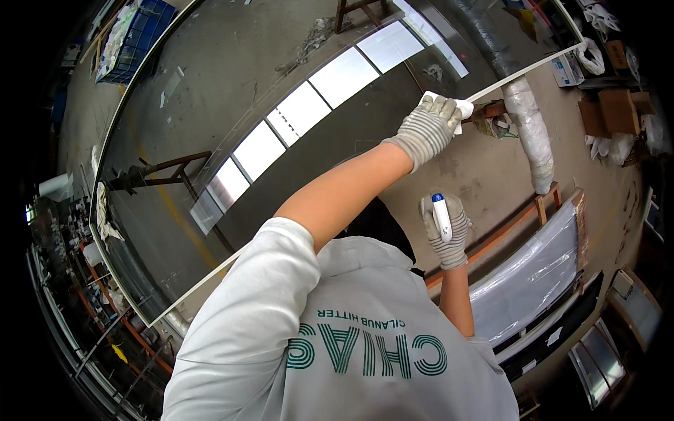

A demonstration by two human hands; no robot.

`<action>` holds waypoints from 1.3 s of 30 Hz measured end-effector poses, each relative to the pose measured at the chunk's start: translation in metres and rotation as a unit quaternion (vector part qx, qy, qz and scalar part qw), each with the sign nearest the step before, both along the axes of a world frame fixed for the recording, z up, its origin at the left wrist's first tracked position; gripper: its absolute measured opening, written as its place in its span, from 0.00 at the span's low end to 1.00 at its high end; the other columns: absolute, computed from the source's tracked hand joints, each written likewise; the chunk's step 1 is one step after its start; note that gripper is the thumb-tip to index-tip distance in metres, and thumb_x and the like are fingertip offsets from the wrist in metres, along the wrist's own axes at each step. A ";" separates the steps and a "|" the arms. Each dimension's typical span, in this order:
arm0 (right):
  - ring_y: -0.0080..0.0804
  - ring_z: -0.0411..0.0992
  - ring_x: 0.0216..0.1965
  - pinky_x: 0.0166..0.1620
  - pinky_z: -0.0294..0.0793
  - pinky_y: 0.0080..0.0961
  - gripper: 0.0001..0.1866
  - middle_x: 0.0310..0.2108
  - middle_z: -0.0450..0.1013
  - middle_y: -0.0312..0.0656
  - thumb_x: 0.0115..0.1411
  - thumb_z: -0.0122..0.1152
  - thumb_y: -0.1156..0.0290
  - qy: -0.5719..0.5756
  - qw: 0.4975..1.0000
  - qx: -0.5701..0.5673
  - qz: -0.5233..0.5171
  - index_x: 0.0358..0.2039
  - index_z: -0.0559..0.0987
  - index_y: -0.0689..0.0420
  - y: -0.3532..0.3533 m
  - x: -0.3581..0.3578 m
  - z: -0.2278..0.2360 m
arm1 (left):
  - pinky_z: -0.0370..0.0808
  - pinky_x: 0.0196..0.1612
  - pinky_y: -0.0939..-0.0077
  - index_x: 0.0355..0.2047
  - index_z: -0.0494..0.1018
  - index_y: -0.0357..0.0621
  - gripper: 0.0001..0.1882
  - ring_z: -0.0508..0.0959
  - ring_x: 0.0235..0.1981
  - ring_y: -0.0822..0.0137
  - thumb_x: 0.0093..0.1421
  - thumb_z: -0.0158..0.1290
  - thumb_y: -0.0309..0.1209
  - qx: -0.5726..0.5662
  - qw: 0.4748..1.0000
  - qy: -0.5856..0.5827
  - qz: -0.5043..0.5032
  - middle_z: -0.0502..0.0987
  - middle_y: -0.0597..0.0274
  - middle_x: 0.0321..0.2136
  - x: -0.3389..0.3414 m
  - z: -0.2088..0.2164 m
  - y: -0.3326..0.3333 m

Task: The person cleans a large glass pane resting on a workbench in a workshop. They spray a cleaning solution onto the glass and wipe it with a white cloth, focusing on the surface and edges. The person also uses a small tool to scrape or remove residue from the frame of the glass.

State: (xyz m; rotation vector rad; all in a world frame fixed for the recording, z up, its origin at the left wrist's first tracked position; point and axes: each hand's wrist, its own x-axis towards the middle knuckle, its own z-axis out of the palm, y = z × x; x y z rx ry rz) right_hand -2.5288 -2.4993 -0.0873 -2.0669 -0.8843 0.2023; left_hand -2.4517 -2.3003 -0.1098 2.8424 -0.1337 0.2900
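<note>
My left hand [430, 128], in a striped grey-white work glove, reaches across my body to the near right edge of a large glass sheet [281, 182]. Its fingers are closed over a white cloth or wad of paper [463, 109], pressed against the sheet's edge. My right hand [447, 228], gloved alike, is held lower, near my body and away from the glass. It grips a slim white object with a blue end [442, 216], whose exact kind I cannot make out. Bright window panes are reflected in the glass.
Under the sheet stand brown trestles [168, 174] and film-wrapped bars [528, 133]. Film-wrapped panels [530, 270] lean on a rack at the right. Cardboard boxes [612, 114] are at the far right, a blue crate [140, 41] at the far left, and cluttered metal racks [105, 330] along the left.
</note>
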 end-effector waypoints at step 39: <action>0.47 0.72 0.43 0.53 0.68 0.44 0.19 0.41 0.73 0.47 0.48 0.56 0.76 -0.033 0.933 0.121 0.337 0.44 0.70 0.57 0.105 -0.013 0.038 | 0.75 0.50 0.74 0.52 0.69 0.35 0.22 0.76 0.48 0.65 0.55 0.51 0.22 -0.843 0.406 -0.051 0.349 0.76 0.52 0.48 -0.236 0.090 0.050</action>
